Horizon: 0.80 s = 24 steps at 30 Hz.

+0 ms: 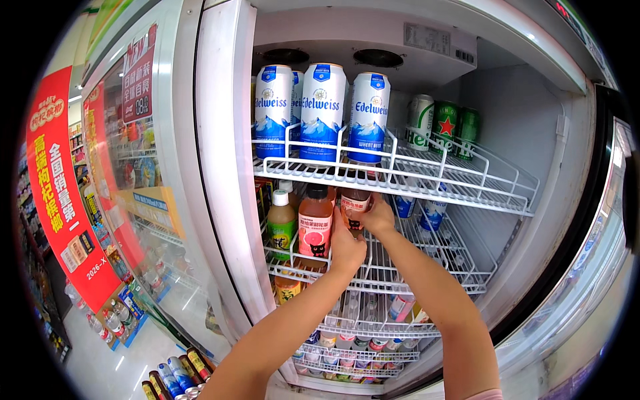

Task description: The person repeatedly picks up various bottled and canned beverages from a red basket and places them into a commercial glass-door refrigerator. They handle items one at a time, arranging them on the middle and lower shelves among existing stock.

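Observation:
Both my arms reach into an open drinks fridge, onto the second wire shelf [467, 283]. My right hand [378, 217] is closed on the right side of a dark-capped drink bottle with a pink label [354, 199]. Against the same bottle's left side my left hand [348, 243] is closed, its fingers partly hidden between two bottles. A matching pink-labelled bottle [315, 227] stands upright just left of it. Further left is a white-capped bottle with a green label [281, 223]. The upper shelf hides the top of the held bottle.
Tall white-and-blue beer cans [323, 113] and green cans [445, 123] stand on the upper wire shelf [427, 175], close above my hands. Blue-and-white cans [433, 215] sit deeper right on the second shelf. Lower shelves hold more drinks. A glass door [143, 173] is at left.

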Motion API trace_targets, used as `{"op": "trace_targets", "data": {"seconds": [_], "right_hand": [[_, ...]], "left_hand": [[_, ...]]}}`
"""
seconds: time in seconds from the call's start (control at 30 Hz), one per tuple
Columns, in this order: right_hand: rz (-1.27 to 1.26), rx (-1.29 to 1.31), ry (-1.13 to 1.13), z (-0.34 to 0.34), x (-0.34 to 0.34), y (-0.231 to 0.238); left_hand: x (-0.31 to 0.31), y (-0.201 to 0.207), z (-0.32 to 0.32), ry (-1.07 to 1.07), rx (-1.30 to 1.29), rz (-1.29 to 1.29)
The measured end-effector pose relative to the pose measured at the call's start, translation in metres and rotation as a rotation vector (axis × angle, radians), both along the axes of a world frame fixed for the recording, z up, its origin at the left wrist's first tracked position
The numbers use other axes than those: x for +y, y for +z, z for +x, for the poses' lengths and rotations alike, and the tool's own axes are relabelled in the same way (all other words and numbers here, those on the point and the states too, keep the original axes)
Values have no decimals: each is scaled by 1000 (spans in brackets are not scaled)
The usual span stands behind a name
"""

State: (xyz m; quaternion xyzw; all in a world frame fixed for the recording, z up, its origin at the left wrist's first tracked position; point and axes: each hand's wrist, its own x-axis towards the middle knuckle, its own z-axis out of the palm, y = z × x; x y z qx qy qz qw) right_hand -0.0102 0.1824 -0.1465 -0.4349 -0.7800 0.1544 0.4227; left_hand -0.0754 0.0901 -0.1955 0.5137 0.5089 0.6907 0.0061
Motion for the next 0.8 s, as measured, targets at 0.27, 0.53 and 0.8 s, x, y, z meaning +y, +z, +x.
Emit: {"op": "trace_targets", "data": {"seconds": [0.27, 0.53, 0.8], "right_hand": [[123, 172, 199, 42, -68, -10], [116, 499, 333, 65, -101, -34], [-132, 688, 659, 78, -179, 7]], "left_hand": [[-35, -6, 6, -110, 148, 59], [-86, -4, 11, -191, 376, 171], [-135, 14, -3, -171, 367, 275]]}}
